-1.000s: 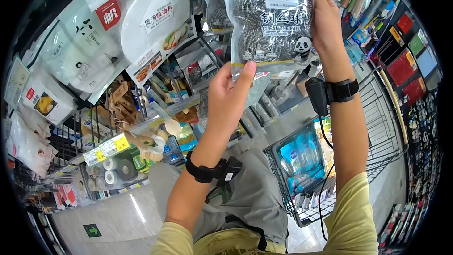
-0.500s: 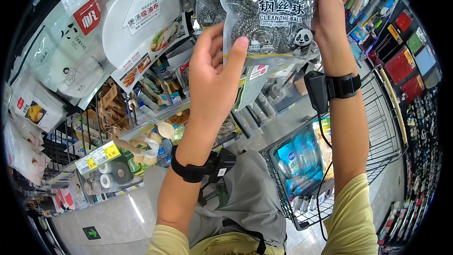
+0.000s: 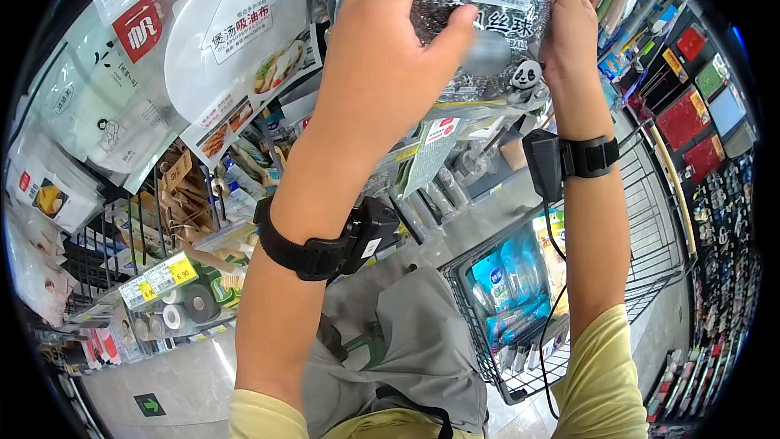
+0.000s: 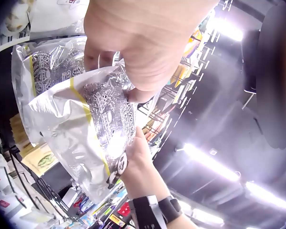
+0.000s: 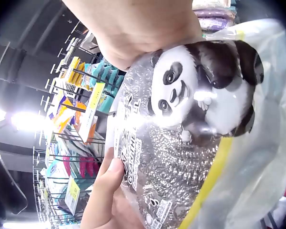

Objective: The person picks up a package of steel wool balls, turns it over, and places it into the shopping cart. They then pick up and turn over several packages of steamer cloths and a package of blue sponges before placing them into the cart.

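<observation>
A clear packet of steel wool scourers (image 3: 520,20), printed with a panda, is held up in front of the shelf at the top of the head view. My left hand (image 3: 378,61) grips its left side, thumb across the front. In the right wrist view the left thumb (image 5: 113,171) lies on the printed face, other fingers behind. The right hand (image 3: 571,36) holds the packet's right edge, with its fingertips partly hidden. In the left wrist view a similar packet of scourers (image 4: 57,67) hangs just behind the held one.
Packs of oil-absorbing cloth (image 3: 231,49) hang at left, above a shelf of brushes and rolls with a yellow price tag (image 3: 166,276). A wire shopping cart (image 3: 650,211) stands at right, holding blue packages (image 3: 512,284). A cable (image 3: 551,236) hangs from the right wrist camera.
My left hand has moved up from the packet's lower left corner, its thumb now higher across the front. The right hand has stayed at the right edge.
</observation>
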Demonstrator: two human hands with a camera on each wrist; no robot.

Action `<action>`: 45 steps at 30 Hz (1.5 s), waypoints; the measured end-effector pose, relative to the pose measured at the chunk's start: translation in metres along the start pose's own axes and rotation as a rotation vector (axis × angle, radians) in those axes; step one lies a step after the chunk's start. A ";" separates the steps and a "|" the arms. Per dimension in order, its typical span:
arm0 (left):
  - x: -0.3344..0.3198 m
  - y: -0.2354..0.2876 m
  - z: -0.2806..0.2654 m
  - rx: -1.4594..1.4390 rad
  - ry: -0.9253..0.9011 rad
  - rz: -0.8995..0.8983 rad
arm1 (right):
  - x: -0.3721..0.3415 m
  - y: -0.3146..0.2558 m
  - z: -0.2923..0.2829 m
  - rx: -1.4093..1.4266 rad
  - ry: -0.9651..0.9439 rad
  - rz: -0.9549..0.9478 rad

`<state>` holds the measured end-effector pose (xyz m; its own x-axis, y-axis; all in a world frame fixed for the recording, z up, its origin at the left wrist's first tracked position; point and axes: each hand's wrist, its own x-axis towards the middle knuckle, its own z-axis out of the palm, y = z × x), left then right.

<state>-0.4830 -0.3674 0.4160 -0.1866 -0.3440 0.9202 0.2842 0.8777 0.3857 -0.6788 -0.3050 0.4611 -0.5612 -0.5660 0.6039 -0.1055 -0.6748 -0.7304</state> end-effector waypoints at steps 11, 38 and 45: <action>0.008 0.000 0.003 0.168 0.060 -0.034 | 0.006 0.001 0.002 0.037 0.006 0.058; -0.041 0.038 0.004 0.578 0.026 0.003 | -0.053 0.000 -0.073 -0.476 0.022 0.087; -0.200 0.104 0.085 -0.165 -0.639 -0.349 | -0.211 -0.034 -0.283 -0.947 0.344 0.353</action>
<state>-0.4959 -0.1784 0.2663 -0.7880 -0.2884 0.5439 0.2365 0.6739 0.7000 -0.7892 -0.0286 0.2683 -0.8705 -0.3937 0.2954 -0.4038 0.2280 -0.8859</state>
